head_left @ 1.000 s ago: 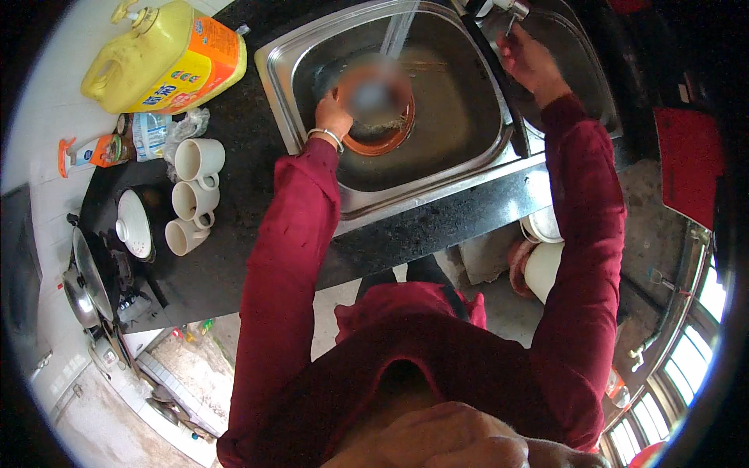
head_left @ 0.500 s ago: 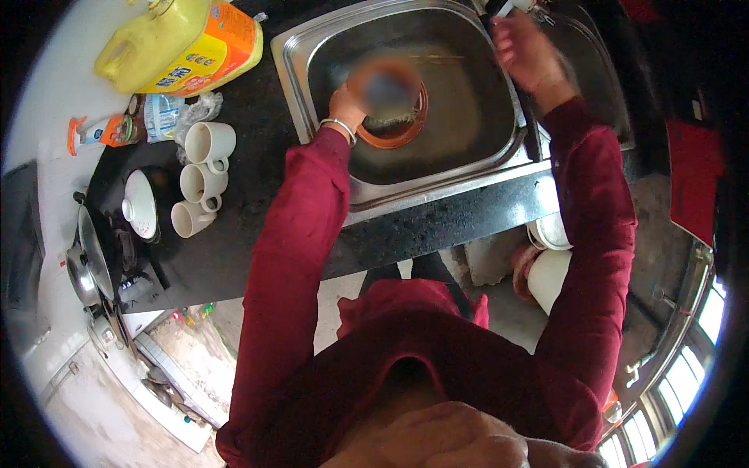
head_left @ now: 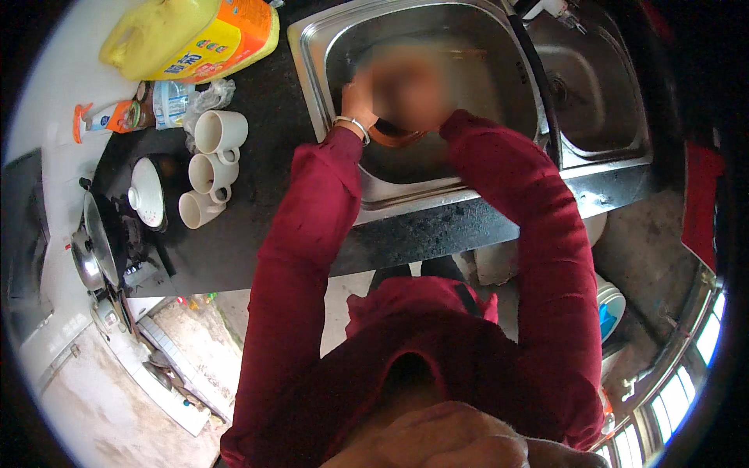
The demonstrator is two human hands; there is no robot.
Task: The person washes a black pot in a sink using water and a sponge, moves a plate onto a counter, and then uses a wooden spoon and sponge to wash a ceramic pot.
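Both of my hands are inside the large basin of the steel sink (head_left: 312, 74). My left hand (head_left: 359, 101), with a bracelet at its wrist, is closed on the left side of a round brown bowl (head_left: 399, 72), which is badly blurred. My right hand (head_left: 431, 115) reaches to the bowl's near right side; blur hides its fingers. Below the hands, the reddish-brown rim of another round vessel (head_left: 398, 141) shows in the basin. What lies inside either vessel cannot be made out.
A smaller basin (head_left: 601, 101) lies to the right, with a faucet (head_left: 555, 8) at its far edge. On the left counter stand several white mugs (head_left: 221, 131), a white lid (head_left: 147, 193), a spray bottle (head_left: 105, 118) and a big yellow oil jug (head_left: 187, 39).
My right hand has come from the faucet, left and down, to the brown bowl in the large basin. My left hand stays at the bowl. The whole view has shifted slightly.
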